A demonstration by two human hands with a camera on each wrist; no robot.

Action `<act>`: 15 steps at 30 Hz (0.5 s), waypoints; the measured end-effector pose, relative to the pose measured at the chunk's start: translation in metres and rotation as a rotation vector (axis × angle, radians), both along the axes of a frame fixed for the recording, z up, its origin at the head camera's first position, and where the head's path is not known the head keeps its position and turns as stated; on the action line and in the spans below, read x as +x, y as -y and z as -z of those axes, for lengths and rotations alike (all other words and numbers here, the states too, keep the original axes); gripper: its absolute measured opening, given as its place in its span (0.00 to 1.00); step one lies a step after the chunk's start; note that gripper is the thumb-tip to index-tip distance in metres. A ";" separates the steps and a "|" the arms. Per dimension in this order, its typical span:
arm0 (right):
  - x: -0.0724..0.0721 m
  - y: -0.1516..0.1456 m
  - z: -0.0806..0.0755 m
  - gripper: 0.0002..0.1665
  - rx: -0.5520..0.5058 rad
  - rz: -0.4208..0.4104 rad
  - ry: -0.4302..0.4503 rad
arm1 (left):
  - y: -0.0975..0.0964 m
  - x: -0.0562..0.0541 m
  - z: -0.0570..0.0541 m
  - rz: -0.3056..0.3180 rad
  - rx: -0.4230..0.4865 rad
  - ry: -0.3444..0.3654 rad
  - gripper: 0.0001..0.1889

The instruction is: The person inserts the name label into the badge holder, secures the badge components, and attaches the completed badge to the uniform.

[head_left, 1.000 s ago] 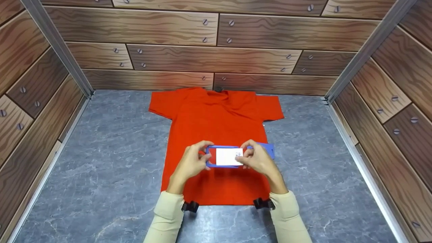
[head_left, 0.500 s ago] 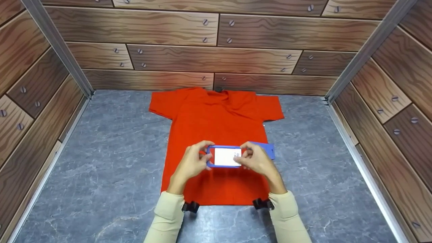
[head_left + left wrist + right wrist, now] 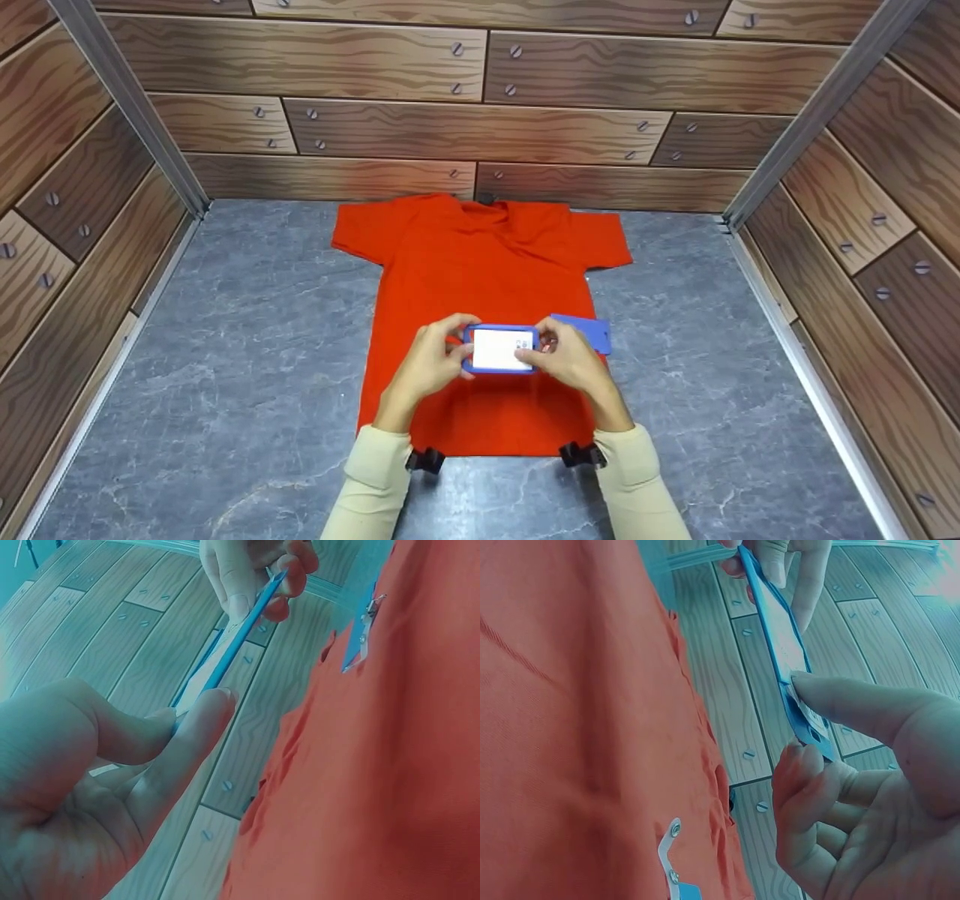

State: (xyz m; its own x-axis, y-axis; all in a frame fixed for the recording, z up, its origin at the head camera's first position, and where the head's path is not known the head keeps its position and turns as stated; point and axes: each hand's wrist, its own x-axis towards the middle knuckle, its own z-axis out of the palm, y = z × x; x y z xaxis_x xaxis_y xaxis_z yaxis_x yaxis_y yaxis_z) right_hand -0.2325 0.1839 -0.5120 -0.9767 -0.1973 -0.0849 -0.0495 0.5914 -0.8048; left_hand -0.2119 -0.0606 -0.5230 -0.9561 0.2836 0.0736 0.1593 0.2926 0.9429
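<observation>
Over the shirt's lower half, my left hand (image 3: pixel 431 360) pinches the left end of a blue ID card holder (image 3: pixel 501 328) between thumb and fingers. A white card (image 3: pixel 491 350) with small dark print at its right end lies within the holder's frame. My right hand (image 3: pixel 574 364) grips the right end, its thumb pressing on the card's printed end. In the right wrist view the thumb sits on the card (image 3: pixel 784 634), with curled fingers by the holder's slotted end (image 3: pixel 814 736). Beneath is a red T-shirt (image 3: pixel 480 281), spread out flat with its collar away from me.
Another flat blue piece (image 3: pixel 592 334) lies at the shirt's right edge. A strap with metal snaps (image 3: pixel 667 855) is attached to it. The grey marbled surface (image 3: pixel 262 337) is bounded by wood-patterned walls (image 3: pixel 480 127) at the back and sides.
The card has slid left inside the blue holder, pushed by my right thumb. My right hand has shifted slightly left, and the holder's right end now reaches its fingers. The shirt stays put.
</observation>
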 end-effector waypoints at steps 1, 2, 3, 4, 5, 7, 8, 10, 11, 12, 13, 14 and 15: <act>0.000 0.000 0.000 0.16 0.001 0.001 0.001 | 0.000 0.000 0.000 0.002 0.001 0.001 0.21; 0.001 0.000 0.000 0.15 0.000 0.003 0.004 | 0.000 0.000 0.000 0.005 0.003 0.001 0.21; 0.001 0.000 -0.001 0.15 -0.003 0.005 0.007 | 0.000 0.000 0.000 0.008 0.004 0.002 0.21; 0.001 0.000 -0.001 0.15 -0.005 0.006 0.009 | 0.000 0.000 0.001 0.011 0.008 0.004 0.21; 0.001 0.000 -0.001 0.15 -0.006 0.007 0.013 | 0.000 0.000 0.001 0.014 0.011 0.005 0.22; 0.001 0.000 -0.001 0.16 -0.008 0.007 0.016 | 0.000 0.000 0.001 0.019 0.018 0.009 0.22; 0.001 0.000 -0.001 0.16 -0.011 0.008 0.018 | 0.000 -0.001 0.002 0.021 0.021 0.010 0.22; 0.001 0.000 0.000 0.16 -0.015 0.009 0.022 | 0.000 -0.001 0.002 0.024 0.028 0.013 0.22; 0.001 0.000 0.000 0.16 -0.018 0.009 0.023 | -0.001 -0.001 0.002 0.025 0.031 0.014 0.22; 0.001 0.000 0.000 0.16 -0.018 0.009 0.025 | -0.001 -0.001 0.002 0.026 0.033 0.015 0.22; 0.001 0.001 0.000 0.16 -0.021 0.010 0.028 | -0.001 -0.001 0.002 0.027 0.035 0.016 0.22; 0.001 0.001 -0.001 0.16 -0.024 0.011 0.034 | -0.001 -0.001 0.002 0.027 0.035 0.016 0.22; 0.001 0.001 -0.001 0.16 -0.024 0.010 0.036 | -0.001 -0.001 0.002 0.027 0.035 0.017 0.22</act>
State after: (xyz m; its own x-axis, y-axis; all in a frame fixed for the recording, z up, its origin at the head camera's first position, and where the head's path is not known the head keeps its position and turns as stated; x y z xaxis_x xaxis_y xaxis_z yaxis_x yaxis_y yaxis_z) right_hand -0.2315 0.1828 -0.5115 -0.9749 -0.1903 -0.1154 -0.0146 0.5719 -0.8202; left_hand -0.2128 -0.0599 -0.5245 -0.9494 0.3067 0.0680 0.1508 0.2552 0.9551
